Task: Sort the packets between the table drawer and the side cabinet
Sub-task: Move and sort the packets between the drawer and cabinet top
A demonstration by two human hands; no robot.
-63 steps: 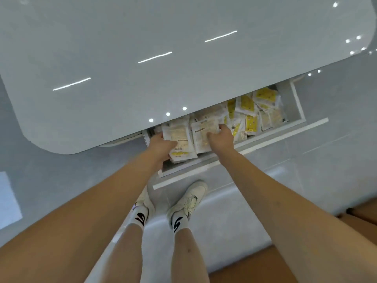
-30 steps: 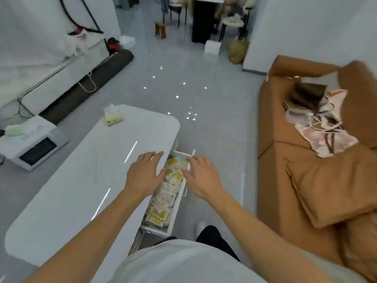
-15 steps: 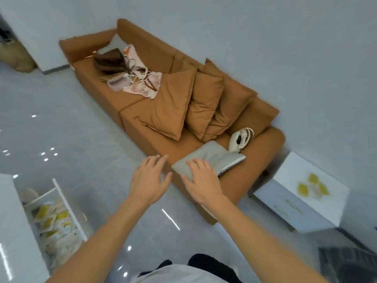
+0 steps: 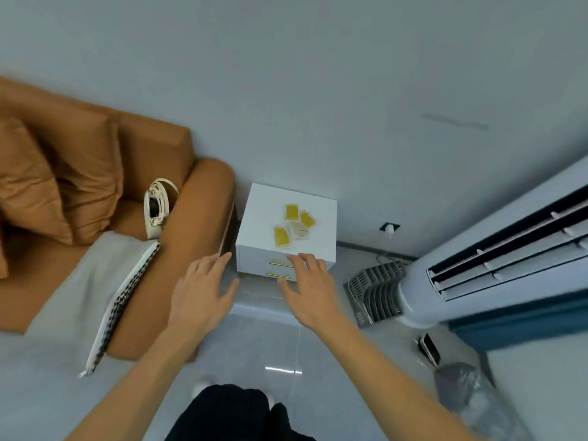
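Wall (image 4: 318, 74): plain and pale. It fills the top of your view.
Sofa (image 4: 178, 224): brown, on your left, with brown cushions (image 4: 47, 179) on the seat. A white bag (image 4: 157, 203) leans by the arm. A grey pillow (image 4: 92, 281) with a checked edge lies at the front.
Air cooler (image 4: 496, 259): big and white, on your right, with dark slots. A grey grille (image 4: 375, 291) sits at its base.
Floor (image 4: 254, 345): grey and shiny. A phone (image 4: 429, 348) and a clear bag (image 4: 471, 399) lie on it at the right.
Side cabinet (image 4: 264, 214): a small white box against the wall, between the sofa and the air cooler. It has 2 drawers with gold handles, both closed.
Your left hand (image 4: 200, 294): held out in the air, fingers spread wide, holding nothing.
Your right hand (image 4: 310, 288): also out in the air, fingers spread wide, holding nothing. From here its fingertips (image 4: 300, 259) line up with the cabinet's front.
Packets (image 4: 294, 229): 4 of them lie on top of the side cabinet, close together. 3 are yellow and 1 is pale.
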